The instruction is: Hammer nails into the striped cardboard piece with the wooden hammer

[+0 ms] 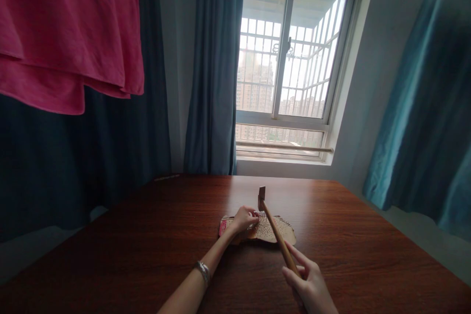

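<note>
My right hand is wrapped round the wooden handle of a hammer. Its metal head is raised, appearing just above the far edge of a flat, irregular light-brown board. Many small dark holes or dots cover the board, and its left end has a pink-red patch. Thin upright nails stand in a row along its back part. Beside these nails, my left hand rests over the board's left half with thumb and fingers pinched together. Whatever is between those fingertips is too small to make out.
The board lies on a broad reddish-brown wooden table. Behind it are a barred window and blue curtains. A pink cloth hangs at upper left. Another blue curtain hangs on the right.
</note>
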A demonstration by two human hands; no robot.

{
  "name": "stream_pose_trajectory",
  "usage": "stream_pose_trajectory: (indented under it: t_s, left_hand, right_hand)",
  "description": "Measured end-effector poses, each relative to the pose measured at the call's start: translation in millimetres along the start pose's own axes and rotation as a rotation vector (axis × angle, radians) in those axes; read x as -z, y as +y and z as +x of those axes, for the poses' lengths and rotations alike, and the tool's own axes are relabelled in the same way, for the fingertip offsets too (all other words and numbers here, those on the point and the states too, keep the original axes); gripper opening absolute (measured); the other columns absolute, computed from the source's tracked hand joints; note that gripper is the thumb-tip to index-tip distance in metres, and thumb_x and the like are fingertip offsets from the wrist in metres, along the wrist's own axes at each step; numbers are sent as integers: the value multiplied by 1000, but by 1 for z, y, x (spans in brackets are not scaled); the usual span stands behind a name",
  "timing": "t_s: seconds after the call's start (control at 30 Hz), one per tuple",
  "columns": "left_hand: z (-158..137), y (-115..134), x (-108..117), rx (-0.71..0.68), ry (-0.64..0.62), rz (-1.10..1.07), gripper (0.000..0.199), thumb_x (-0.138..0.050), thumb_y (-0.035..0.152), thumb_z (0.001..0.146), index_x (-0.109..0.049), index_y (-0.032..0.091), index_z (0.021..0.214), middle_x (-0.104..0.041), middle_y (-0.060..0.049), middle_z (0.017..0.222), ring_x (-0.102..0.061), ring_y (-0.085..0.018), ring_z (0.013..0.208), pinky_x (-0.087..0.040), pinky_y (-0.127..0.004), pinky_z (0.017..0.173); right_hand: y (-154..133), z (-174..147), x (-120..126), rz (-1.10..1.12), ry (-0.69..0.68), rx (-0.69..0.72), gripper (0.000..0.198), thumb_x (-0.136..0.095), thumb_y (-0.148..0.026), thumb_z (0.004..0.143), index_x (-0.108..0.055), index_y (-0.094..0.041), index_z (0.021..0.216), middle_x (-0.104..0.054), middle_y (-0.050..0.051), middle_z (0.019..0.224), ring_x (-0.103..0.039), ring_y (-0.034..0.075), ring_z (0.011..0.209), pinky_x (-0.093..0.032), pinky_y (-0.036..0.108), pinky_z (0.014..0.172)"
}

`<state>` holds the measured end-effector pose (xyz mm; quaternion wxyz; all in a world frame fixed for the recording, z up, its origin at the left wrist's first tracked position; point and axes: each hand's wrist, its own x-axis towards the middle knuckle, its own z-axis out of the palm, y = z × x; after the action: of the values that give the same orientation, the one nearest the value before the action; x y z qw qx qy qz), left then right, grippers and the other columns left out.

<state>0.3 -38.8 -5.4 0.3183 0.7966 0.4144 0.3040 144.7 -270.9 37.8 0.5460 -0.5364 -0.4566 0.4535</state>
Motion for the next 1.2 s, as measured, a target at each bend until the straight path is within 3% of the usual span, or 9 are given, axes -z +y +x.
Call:
stream_pose_trajectory:
  t_s: [1.2]
  left_hand:
    - [1, 0, 0, -12, 22, -8, 27, -59, 31, 63, -70, 8, 71, -65, -4, 66, -52, -13, 60, -33, -20, 52]
  right_hand:
    - [-5, -3, 1, -23, -25, 0, 75, -59, -40, 69, -36, -4, 130, -31, -10, 47, -20, 5, 38, -15, 20, 36]
